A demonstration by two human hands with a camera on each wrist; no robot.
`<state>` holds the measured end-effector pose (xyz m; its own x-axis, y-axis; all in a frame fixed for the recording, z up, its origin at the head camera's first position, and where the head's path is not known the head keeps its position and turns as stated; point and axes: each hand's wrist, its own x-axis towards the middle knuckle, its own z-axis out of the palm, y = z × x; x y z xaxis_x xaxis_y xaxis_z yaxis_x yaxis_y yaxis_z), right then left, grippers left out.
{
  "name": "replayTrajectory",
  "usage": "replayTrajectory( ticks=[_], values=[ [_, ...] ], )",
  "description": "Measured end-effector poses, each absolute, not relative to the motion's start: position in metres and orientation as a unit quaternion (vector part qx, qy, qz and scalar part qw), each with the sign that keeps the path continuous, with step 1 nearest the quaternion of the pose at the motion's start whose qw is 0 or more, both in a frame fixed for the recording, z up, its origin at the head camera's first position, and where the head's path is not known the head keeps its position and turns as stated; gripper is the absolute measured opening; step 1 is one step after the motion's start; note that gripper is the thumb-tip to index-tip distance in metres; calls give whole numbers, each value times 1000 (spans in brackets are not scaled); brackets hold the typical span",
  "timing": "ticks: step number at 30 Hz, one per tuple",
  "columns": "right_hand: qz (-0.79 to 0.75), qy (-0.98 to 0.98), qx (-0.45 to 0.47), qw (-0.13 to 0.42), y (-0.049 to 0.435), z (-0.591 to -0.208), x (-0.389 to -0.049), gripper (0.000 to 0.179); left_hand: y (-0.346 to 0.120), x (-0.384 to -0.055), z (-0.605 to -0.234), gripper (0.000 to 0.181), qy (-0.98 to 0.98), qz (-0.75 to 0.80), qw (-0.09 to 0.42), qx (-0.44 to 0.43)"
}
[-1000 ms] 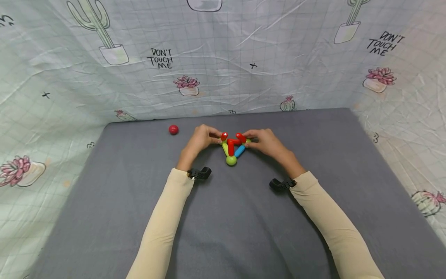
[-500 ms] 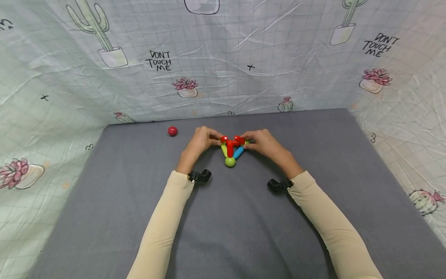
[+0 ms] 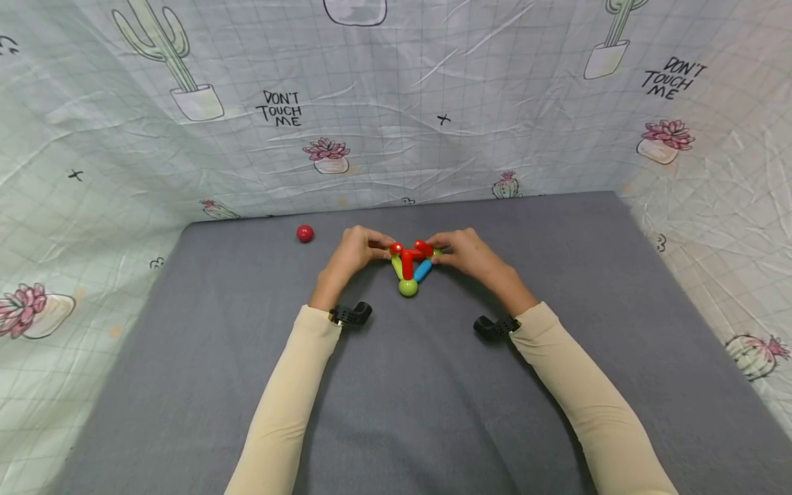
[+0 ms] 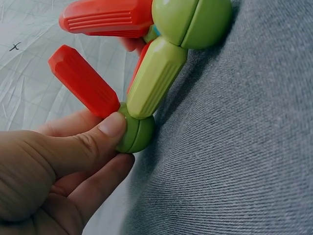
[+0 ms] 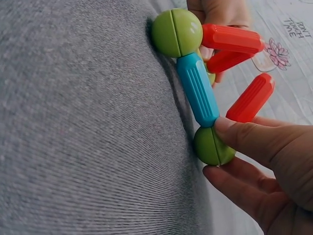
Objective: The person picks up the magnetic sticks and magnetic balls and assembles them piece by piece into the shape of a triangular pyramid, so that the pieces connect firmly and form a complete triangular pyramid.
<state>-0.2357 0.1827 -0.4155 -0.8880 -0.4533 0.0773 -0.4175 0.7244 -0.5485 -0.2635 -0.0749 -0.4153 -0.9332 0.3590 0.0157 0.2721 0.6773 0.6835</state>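
A magnetic rod-and-ball frame stands on the grey cloth between both hands. My left hand (image 3: 357,247) pinches its left green ball (image 4: 138,134) between thumb and fingers. My right hand (image 3: 468,251) pinches the right green ball (image 5: 213,147) the same way. A yellow-green rod (image 4: 156,78) and a blue rod (image 5: 198,90) run from these balls to the front green ball (image 3: 408,287), which no hand touches. One red rod (image 4: 83,81) rises from the left ball, another red rod (image 5: 252,98) from the right one, and a third red rod (image 3: 407,267) from the front ball.
A loose red ball (image 3: 305,234) lies on the grey cloth (image 3: 247,275), left of the left hand near the back edge. A printed cactus sheet (image 3: 396,124) hangs behind the table and along both sides. Each wrist wears a black camera mount (image 3: 351,314).
The upper ends of the red rods have shifted slightly toward the wearer. Both hands keep their pinch on the side balls. The head view has shifted a little.
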Motion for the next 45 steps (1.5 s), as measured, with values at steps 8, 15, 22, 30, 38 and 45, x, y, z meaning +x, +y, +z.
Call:
replayTrajectory(
  ticks=[8,15,22,30,38,45],
  values=[
    [-317,920,-221,58,189,-418,-242,41,-75,-267,-417,25,912,369,69,164],
    [-340,914,-206,75,195,-419,-246,40,-73,-270,-415,27,915,358,77,171],
    [-337,913,-220,64,193,-418,-243,41,-75,-274,-412,25,910,350,93,204],
    [-330,919,-211,38,186,-422,-240,44,-96,-279,-408,38,884,401,75,229],
    [-337,918,-205,35,186,-421,-238,43,-140,-281,-396,37,920,342,-98,163],
    [-339,917,-207,34,187,-422,-239,43,-182,-281,-399,44,937,325,-110,64]
  ],
)
